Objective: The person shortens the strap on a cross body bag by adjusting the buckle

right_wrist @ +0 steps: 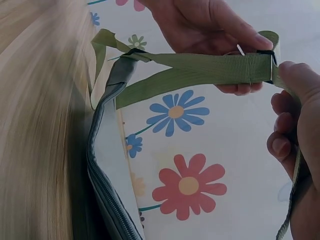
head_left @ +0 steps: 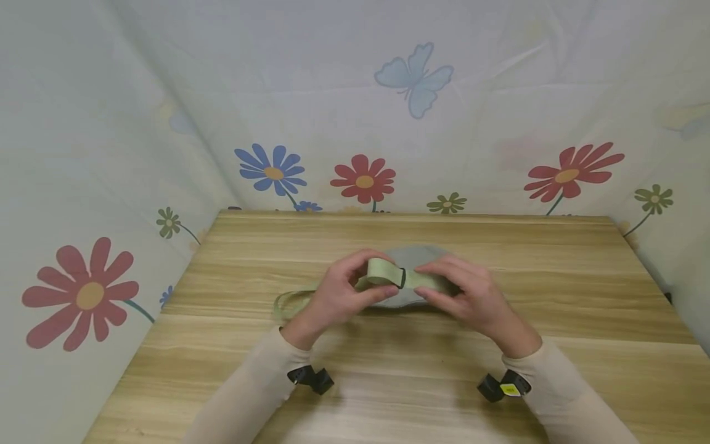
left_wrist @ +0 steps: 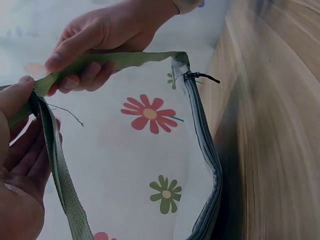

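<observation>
A grey-green zippered bag [head_left: 418,253] stands on the table behind both hands. Its light green webbing strap [head_left: 383,270] runs above it through a black slider buckle [head_left: 402,279]. My left hand [head_left: 335,293] pinches the strap at the slider, where the webbing bends into a loop. To the right of the slider, my right hand [head_left: 477,293] holds the strap between thumb and fingers. The bag's zipper [right_wrist: 107,195] shows along its edge in the right wrist view, and a dark zipper pull [left_wrist: 205,77] sticks out at one end in the left wrist view.
Another length of strap [head_left: 285,302] hangs in a loop to the left of the bag. The wooden table [head_left: 388,376] is backed by a flower-printed cloth [head_left: 310,92] on several sides. Black wrist cameras [head_left: 312,378] sit at both cuffs.
</observation>
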{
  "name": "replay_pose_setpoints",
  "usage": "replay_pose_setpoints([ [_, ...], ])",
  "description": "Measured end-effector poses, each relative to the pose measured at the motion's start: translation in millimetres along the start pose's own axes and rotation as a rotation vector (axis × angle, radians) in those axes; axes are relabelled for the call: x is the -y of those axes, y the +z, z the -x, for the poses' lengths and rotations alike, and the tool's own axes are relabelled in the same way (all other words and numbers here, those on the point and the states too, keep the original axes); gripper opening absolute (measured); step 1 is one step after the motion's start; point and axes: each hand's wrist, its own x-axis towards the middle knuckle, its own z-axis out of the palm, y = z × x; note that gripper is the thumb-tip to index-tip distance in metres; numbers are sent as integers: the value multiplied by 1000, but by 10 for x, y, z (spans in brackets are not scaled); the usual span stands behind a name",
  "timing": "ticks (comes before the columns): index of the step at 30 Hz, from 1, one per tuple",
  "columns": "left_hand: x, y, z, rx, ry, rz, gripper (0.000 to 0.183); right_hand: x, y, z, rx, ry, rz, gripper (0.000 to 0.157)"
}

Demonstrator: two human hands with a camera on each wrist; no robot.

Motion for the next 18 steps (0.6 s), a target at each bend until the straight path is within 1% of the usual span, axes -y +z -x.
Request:
replay_pose_setpoints([
  [6,17,41,-40,18,54,-111,40,13,12,-11,25,9,-3,44],
  [10,35,39,-30,34,48,-204,42,5,13,6,29,14,3,45],
  [13,49,25,-6,52,49,-256,41,1,14,14,31,14,5,44],
  [16,71,14,11,64,74,-278,39,-1,16,18,28,15,-3,43],
  [18,81,13,11,70,92,-274,38,0,19,17,26,18,-6,43],
])
